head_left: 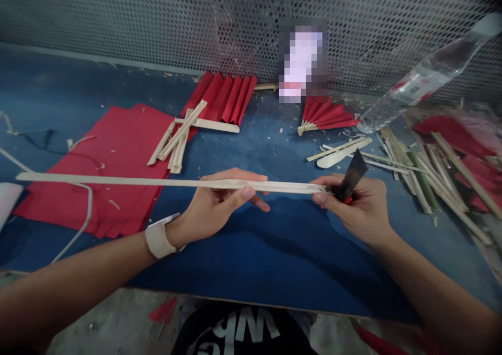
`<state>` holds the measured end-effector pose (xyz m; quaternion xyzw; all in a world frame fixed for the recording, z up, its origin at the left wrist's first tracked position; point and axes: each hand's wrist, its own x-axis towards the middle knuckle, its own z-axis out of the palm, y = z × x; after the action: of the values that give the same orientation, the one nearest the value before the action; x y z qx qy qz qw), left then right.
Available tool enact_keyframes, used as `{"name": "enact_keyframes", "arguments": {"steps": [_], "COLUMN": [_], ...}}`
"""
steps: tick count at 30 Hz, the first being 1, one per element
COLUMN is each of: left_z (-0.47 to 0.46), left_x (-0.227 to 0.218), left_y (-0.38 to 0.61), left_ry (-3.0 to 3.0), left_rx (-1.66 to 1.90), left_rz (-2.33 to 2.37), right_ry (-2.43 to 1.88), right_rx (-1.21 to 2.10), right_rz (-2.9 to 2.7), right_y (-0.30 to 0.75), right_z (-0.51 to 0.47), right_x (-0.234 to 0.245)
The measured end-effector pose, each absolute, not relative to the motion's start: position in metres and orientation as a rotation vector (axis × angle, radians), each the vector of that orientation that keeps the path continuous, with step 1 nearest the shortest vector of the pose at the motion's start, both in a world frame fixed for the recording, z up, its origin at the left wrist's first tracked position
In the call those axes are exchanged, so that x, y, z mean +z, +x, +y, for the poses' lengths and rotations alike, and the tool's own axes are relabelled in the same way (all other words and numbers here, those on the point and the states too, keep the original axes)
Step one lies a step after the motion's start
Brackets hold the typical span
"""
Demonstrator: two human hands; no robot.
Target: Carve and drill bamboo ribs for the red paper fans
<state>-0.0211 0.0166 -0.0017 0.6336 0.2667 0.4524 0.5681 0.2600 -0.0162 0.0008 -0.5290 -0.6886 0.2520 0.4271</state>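
Note:
A long, pale bamboo strip (133,181) stretches sideways above the table. My left hand (219,203) is closed around its middle, thumb on the near side and a watch on the wrist. At the strip's right end, my right hand (361,203) grips a dark-bladed knife (353,174), its wide blade pointing up and a bit of red near the fingers. The right thumb and index finger also touch the strip's tip. Most of the knife's handle is hidden in the palm. Beneath the strip's left part lie red paper sheets (90,208).
Pleated red paper (225,99) and short bamboo sticks (182,135) lie behind my left hand. A small red fan (327,115) and a tilted water bottle (423,80) stand near the mesh panel (157,25). Bamboo pieces (439,172) are heaped at right. A white cord (88,214) crosses the left side.

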Motion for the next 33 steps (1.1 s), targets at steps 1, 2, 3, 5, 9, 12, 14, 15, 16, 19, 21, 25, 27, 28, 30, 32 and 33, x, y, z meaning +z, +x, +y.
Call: {"name": "enact_keyframes", "arguments": {"steps": [1, 2, 3, 5, 9, 12, 14, 15, 16, 19, 21, 25, 27, 28, 30, 32, 33], "left_z": [0.017, 0.018, 0.018, 0.019, 0.019, 0.02, 0.022, 0.023, 0.024, 0.027, 0.028, 0.027, 0.026, 0.026, 0.027, 0.028, 0.028], "left_x": [-0.002, -0.002, -0.002, -0.001, 0.001, -0.002, -0.006, -0.008, -0.01, -0.011, -0.009, -0.004, -0.004, -0.005, -0.006, -0.008, -0.008], "left_y": [-0.021, -0.022, -0.022, -0.022, -0.022, -0.022, -0.022, -0.023, -0.023, -0.026, -0.027, -0.028, -0.029, -0.029, -0.03, -0.031, -0.031], "left_ry": [1.497, 1.503, 1.507, 1.505, 1.508, 1.472, 1.416, 1.389, 1.372, 1.388, 1.452, 1.575, 1.587, 1.581, 1.558, 1.537, 1.535], "left_rx": [1.064, 1.062, 1.06, 1.054, 1.053, 1.073, 1.104, 1.119, 1.136, 1.182, 1.19, 1.159, 1.149, 1.149, 1.156, 1.152, 1.142], "left_rz": [0.631, 0.631, 0.62, 0.593, 0.65, 0.677, 0.661, 0.65, 0.639, 0.614, 0.634, 0.707, 0.718, 0.718, 0.717, 0.717, 0.719], "right_ry": [-1.324, -1.331, -1.336, -1.341, -1.333, -1.259, -1.186, -1.156, -1.127, -1.032, -0.982, -0.991, -1.073, -1.126, -1.241, -1.341, -1.379], "right_rx": [0.625, 0.63, 0.647, 0.716, 0.909, 0.948, 0.947, 0.955, 0.964, 0.979, 0.981, 0.911, 0.841, 0.803, 0.73, 0.674, 0.653], "right_rz": [-1.724, -1.72, -1.704, -1.626, -1.372, -1.26, -1.265, -1.282, -1.289, -1.244, -1.211, -1.278, -1.322, -1.345, -1.397, -1.445, -1.46], "right_y": [0.26, 0.261, 0.262, 0.267, 0.281, 0.289, 0.29, 0.29, 0.289, 0.284, 0.282, 0.285, 0.288, 0.29, 0.293, 0.294, 0.294], "right_z": [-0.016, -0.016, -0.015, -0.013, -0.002, 0.005, 0.008, 0.008, 0.008, 0.008, 0.009, 0.01, 0.009, 0.008, 0.005, 0.002, 0.001], "right_x": [0.001, 0.001, 0.001, 0.0, -0.003, -0.004, -0.003, -0.002, -0.001, 0.002, 0.003, -0.001, -0.005, -0.006, -0.009, -0.01, -0.009]}}
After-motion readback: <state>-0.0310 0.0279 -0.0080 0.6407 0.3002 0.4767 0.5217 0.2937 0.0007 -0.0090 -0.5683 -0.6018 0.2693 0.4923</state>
